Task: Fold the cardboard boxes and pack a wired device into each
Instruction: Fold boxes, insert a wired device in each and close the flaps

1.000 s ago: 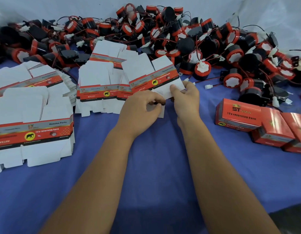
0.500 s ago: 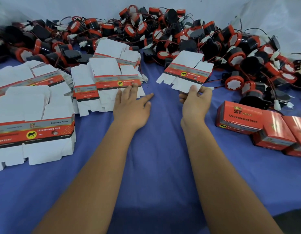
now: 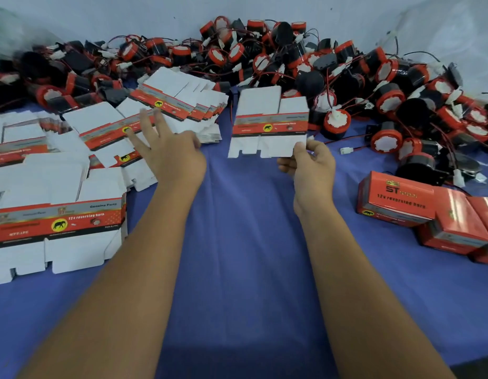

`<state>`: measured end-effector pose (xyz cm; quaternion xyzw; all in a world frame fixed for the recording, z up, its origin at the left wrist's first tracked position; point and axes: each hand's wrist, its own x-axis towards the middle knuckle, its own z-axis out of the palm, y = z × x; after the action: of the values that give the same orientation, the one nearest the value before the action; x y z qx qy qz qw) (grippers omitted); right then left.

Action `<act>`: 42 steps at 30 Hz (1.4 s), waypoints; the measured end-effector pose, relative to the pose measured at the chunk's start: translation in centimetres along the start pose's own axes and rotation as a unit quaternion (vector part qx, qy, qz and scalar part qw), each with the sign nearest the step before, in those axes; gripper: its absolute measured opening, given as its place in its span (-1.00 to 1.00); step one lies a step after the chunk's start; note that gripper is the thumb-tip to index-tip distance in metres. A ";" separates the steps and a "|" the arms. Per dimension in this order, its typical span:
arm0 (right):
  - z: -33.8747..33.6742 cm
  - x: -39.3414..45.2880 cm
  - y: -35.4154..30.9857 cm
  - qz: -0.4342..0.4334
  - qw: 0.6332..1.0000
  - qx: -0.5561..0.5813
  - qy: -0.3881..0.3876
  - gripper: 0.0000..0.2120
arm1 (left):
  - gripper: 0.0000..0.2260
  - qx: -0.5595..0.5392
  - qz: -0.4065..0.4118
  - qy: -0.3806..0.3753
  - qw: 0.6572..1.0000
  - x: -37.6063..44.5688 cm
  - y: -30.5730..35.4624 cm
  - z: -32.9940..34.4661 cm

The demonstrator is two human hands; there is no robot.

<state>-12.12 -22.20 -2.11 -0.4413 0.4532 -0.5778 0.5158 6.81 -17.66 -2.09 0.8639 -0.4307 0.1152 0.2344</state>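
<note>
Left of the flat carton (image 3: 270, 123), stacks of unfolded cartons (image 3: 56, 214) lie on the blue cloth (image 3: 242, 255). The left hand (image 3: 169, 151) hovers over them, fingers spread wide and straight, holding nothing. The flat carton is white card with a red and grey printed band and a yellow elephant badge, its notched flaps at the lower edge. The right hand (image 3: 309, 162) pinches its lower right corner, holding it up. Behind and right of the carton lies the heap of red-and-black wired devices (image 3: 374, 86); right of it, closed red boxes (image 3: 396, 198).
</note>
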 end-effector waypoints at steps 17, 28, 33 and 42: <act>0.3 0.5 0.7 -0.011 0.980 -0.089 -0.177 -0.22 | -0.27 -0.391 0.056 -0.129 0.909 -2.8 4.4 2.0; 1.2 0.7 1.4 -0.110 0.988 -0.089 -0.056 -0.34 | -0.15 -0.494 0.077 -0.183 0.847 -3.2 4.7 2.0; 1.3 0.5 1.6 -0.210 0.950 -0.227 -0.030 -0.31 | -0.43 -0.491 0.039 -0.167 0.854 -3.4 4.7 1.6; 1.1 -0.4 1.5 -0.207 0.937 -0.270 -0.078 -0.87 | -0.53 -0.669 0.013 -0.159 0.726 -3.7 3.7 0.1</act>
<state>-10.76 -21.99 -3.38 -0.6916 0.4488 -0.4916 0.2803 1.64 -17.05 -2.59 0.4829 -0.4378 -0.3395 0.6781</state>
